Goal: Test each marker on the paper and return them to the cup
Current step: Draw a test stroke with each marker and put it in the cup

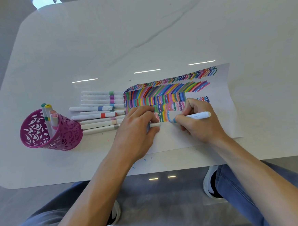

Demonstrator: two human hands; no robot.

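Observation:
A white sheet of paper (221, 107) covered with rows of coloured strokes lies on the table. My right hand (197, 121) grips a white marker with a light blue band (196, 116), its tip down on the paper beside a fresh blue squiggle. My left hand (137, 129) rests on the paper's left part and holds a white marker cap (155, 124) between thumb and fingers. A magenta cut-out cup (64, 135) stands at the left with several markers (49, 119) upright in it. Several more white markers (100, 113) lie in a row between cup and paper.
The white marble-look table (138, 33) stretches far back, with its front edge close to my body. Small ink spots mark the table near the front edge (139, 162). My legs and shoes show below the table.

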